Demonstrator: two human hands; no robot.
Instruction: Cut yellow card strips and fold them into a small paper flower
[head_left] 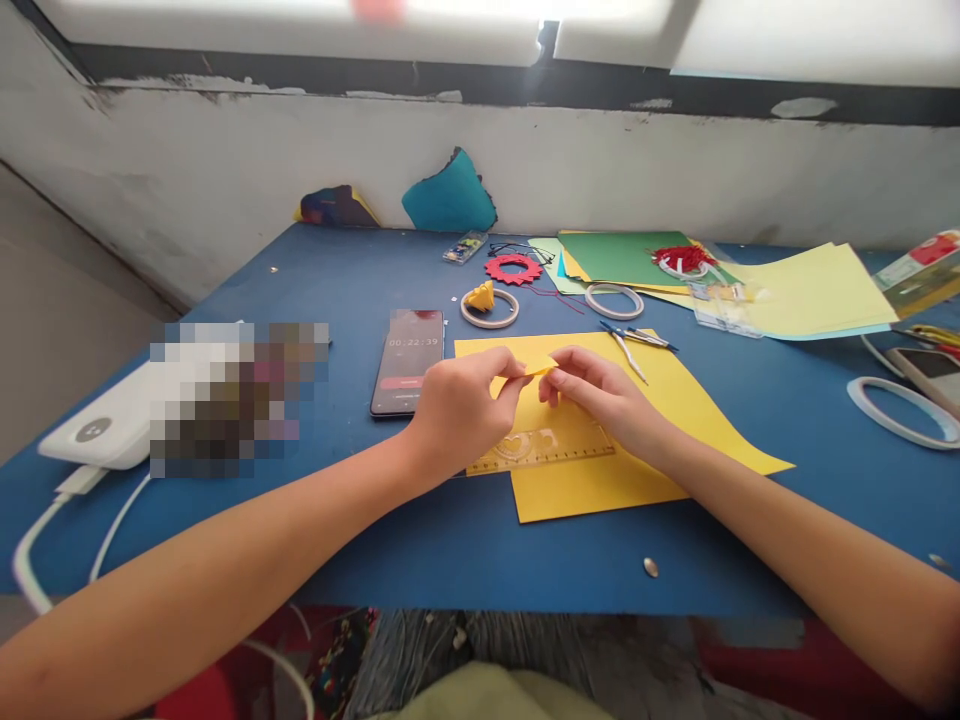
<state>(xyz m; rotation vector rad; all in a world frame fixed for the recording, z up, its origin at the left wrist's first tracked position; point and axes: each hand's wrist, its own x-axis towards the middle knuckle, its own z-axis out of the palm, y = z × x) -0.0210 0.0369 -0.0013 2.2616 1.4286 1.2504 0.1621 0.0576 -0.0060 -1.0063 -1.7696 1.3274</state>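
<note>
Between my two hands is a small piece of yellow paper (541, 367), held just above a large yellow sheet (690, 425). My left hand (472, 405) pinches its left end between thumb and fingers. The fingertips of my right hand (596, 385) are closed on its right end. Below the hands a clear plastic ruler (540, 450) with cut-out shapes lies on the yellow sheet. A drawing compass (637, 340) rests at the sheet's far edge, beyond my right hand. To the left of my left hand lies a phone (409, 360) showing a timer.
On the blue table (337, 530), a white power bank (112, 415) with a cable lies at left. Tape rolls (615, 300), a red paper ring (514, 268) and a folded yellow paper piece (481, 297) are at the back. Coloured sheets (630, 257) and another white ring (904, 410) lie right.
</note>
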